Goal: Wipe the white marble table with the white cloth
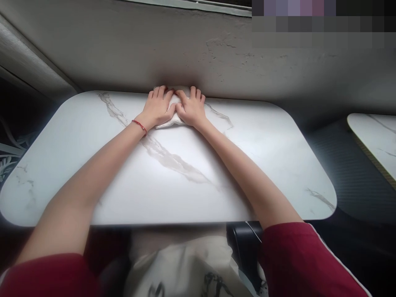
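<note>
A folded white cloth lies on a white, marble-patterned table, at the middle of its far edge. My left hand presses down on the cloth's left part, fingers bent over toward the far edge. On its right part rests my right hand, gripping it in the same way. Both thumbs almost meet over the middle of the cloth. Much of the cloth is hidden under the two hands. A thin red bracelet circles my left wrist.
A grey wall with peeling patches stands right behind the table's far edge. To the right is another marble-patterned tabletop. White cables hang at the left. A dark object is below the near edge.
</note>
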Tool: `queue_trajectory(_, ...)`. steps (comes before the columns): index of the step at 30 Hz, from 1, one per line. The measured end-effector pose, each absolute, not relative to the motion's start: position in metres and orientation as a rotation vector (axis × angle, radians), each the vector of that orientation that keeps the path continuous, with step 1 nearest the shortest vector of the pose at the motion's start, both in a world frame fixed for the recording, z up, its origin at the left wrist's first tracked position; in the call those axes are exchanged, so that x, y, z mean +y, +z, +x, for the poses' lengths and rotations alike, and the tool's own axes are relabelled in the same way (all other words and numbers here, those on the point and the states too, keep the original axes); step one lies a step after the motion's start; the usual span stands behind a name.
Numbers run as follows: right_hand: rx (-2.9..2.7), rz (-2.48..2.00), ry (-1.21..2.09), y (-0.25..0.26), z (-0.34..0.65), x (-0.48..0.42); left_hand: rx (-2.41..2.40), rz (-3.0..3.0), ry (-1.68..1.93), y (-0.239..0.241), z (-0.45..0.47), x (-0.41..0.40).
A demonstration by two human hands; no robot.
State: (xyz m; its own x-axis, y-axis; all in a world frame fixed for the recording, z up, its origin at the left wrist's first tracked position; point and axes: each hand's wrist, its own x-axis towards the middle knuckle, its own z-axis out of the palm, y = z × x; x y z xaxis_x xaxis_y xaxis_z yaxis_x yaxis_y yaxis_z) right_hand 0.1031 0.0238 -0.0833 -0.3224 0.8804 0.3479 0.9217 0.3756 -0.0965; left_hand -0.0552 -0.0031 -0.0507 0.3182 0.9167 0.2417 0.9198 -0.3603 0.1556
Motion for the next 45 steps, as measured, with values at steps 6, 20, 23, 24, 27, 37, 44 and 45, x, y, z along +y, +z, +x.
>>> queue_trajectory(6, -2.310, -1.677, -0.094, -0.064, 0.101, 0.003, -1.768, -2.499, -0.483, -0.052, -0.053, -0.009)
queue_trajectory(20, -2.530, -1.458, 0.020, -0.062, 0.112, -0.159, -1.725, -2.471, 0.023, -0.032, -0.048, -0.190)
queue_trajectory(23, -2.617, -1.342, 0.039, -0.056, 0.108, -0.214, -1.675, -2.438, 0.124, -0.034, -0.058, -0.242)
queue_trajectory(24, -2.648, -1.295, 0.046, -0.053, 0.106, -0.227, -1.660, -2.427, 0.119, -0.036, -0.062, -0.256)
queue_trajectory(27, -2.729, -1.195, 0.062, -0.048, 0.094, -0.246, -1.654, -2.390, 0.058, -0.039, -0.079, -0.281)
queue_trajectory(37, -2.679, -1.074, 0.073, -0.057, 0.011, -0.165, -1.938, -2.272, 0.112, -0.028, -0.149, -0.222)
queue_trajectory(44, -2.531, -1.272, 0.092, -0.061, -0.051, -0.084, -2.117, -2.231, -0.034, -0.033, -0.200, -0.129)
queue_trajectory(45, -2.512, -1.304, 0.093, -0.060, -0.059, -0.077, -2.127, -2.261, -0.050, -0.033, -0.209, -0.117)
